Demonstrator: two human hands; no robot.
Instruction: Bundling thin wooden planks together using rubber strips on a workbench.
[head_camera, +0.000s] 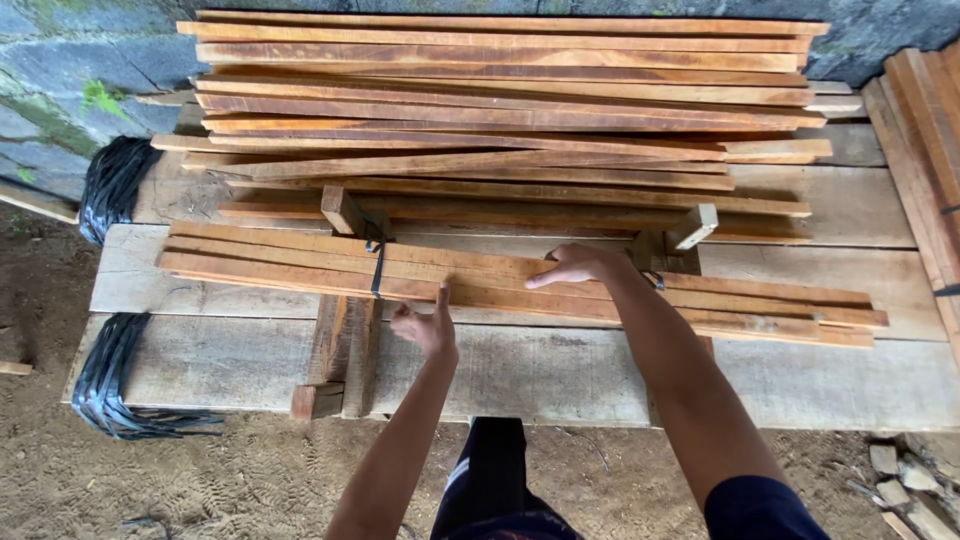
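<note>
2 hands work at frame centre: the right hand (572, 266) lies flat, grip open, on the slats (480, 278) bundled across the counter (560, 375); the left hand (428, 326) hovers open just below. The slats look stiff, light, splintery, best held mid-length near the strap (378, 268).

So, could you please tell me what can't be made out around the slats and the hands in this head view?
- Stack on the right: cut off by the frame edge.
- Right hand: palm is down on the near bundle of slats, so its grip is hidden.
- Black strap: the slats hide how it closes underneath.
- Rear pile: lower layers covered by the upper slats.
- Left hand: contact with the bundle unclear.
</note>
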